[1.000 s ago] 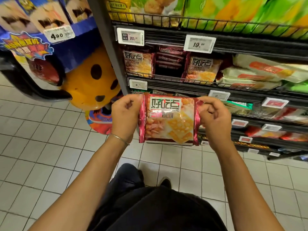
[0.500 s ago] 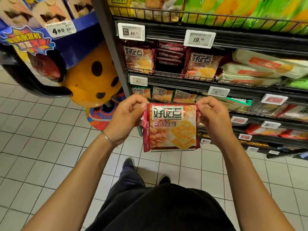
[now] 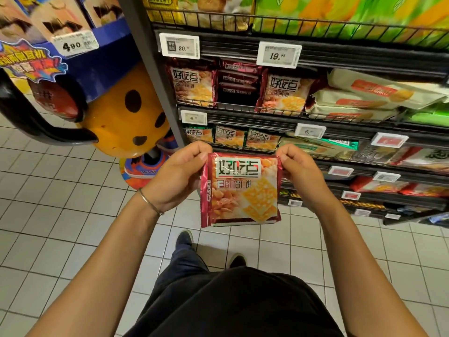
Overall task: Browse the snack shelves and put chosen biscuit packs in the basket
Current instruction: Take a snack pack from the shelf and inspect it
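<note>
The top corners of a red biscuit pack (image 3: 240, 189) are pinched by the left hand (image 3: 176, 177) and right hand (image 3: 300, 172), front side up, before the snack shelves (image 3: 315, 117). Inspection seems underway; no basket is seen, so one must be found next.

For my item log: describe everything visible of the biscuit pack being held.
The biscuit pack is a squarish, glossy red wrapper, seemingly unopened, printed with Chinese lettering, square crackers and nuts. It hangs upright, front facing the camera, before the lower shelves. The left hand pinches its top left corner, the right hand its top right corner.
</note>
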`<state>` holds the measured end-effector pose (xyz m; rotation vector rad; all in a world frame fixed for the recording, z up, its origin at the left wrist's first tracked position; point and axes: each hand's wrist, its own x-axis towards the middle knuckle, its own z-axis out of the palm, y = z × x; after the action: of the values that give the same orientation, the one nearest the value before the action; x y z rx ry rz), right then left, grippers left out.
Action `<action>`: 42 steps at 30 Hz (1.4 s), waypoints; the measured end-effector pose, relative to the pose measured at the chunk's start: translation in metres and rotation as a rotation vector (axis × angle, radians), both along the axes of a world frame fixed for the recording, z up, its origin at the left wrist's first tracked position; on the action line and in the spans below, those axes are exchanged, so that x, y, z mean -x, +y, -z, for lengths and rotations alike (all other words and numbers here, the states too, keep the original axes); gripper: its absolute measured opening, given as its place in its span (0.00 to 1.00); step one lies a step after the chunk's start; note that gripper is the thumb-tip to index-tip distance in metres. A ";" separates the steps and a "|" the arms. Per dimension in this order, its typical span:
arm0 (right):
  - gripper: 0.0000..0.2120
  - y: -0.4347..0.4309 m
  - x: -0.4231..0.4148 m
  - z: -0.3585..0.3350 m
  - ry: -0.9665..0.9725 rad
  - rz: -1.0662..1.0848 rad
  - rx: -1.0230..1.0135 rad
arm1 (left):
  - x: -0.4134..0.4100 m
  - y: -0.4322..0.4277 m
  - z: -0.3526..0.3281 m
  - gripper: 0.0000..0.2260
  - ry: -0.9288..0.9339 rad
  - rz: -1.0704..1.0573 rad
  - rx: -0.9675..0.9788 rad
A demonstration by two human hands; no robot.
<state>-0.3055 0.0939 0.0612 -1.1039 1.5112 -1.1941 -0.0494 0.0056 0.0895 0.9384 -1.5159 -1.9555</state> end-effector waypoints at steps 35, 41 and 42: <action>0.20 0.007 -0.021 0.013 -0.195 -0.026 -0.357 | 0.019 0.012 0.036 0.29 0.093 -0.337 -0.606; 0.15 0.012 -0.025 0.013 -0.230 0.047 -0.281 | 0.015 0.016 0.039 0.23 0.201 -0.346 -0.714; 0.15 0.012 -0.025 0.013 -0.280 0.068 -0.271 | 0.016 0.018 0.039 0.22 0.208 -0.349 -0.715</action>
<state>-0.2808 0.1061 0.0482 -0.6803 1.4493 -1.0997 -0.0651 0.0237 0.0504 1.1299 -0.4738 -2.2569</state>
